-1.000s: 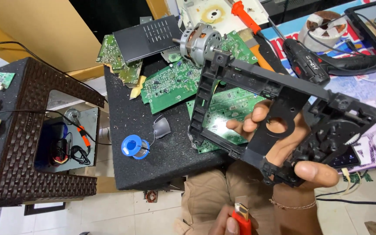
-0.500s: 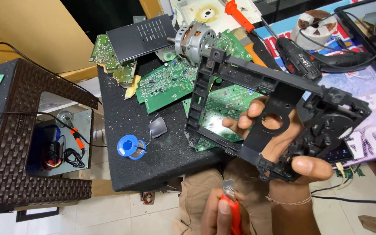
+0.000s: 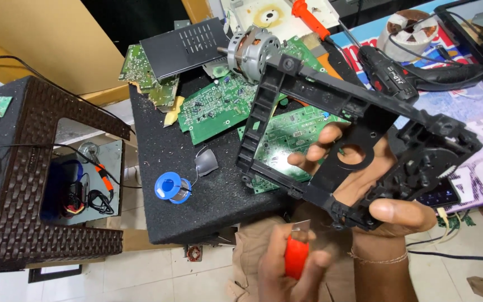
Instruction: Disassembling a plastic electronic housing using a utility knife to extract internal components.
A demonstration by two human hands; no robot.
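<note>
Head view, looking down: the right hand [image 3: 364,190] is wrapped around a black plastic frame [image 3: 331,106], fingers through its opening and thumb pressed on the lower edge, holding it tilted above the black foam-topped table [image 3: 197,196]. The left hand [image 3: 286,268] is closed round a red-handled tool [image 3: 296,256] just below the frame; its metal tip barely shows and does not touch the frame. As a judgement, the stripping-down looks well along: several green circuit boards [image 3: 219,106], an electric motor [image 3: 251,47] and a dark vented cover [image 3: 188,45] already lie loose on the table, while the frame's geared block at its right end remains attached. A blue solder spool [image 3: 170,186] sits near the table's front edge. A colourful printed sheet [image 3: 470,117], purple with large pale lettering, lies at the right under a black power tool [image 3: 398,70].
</note>
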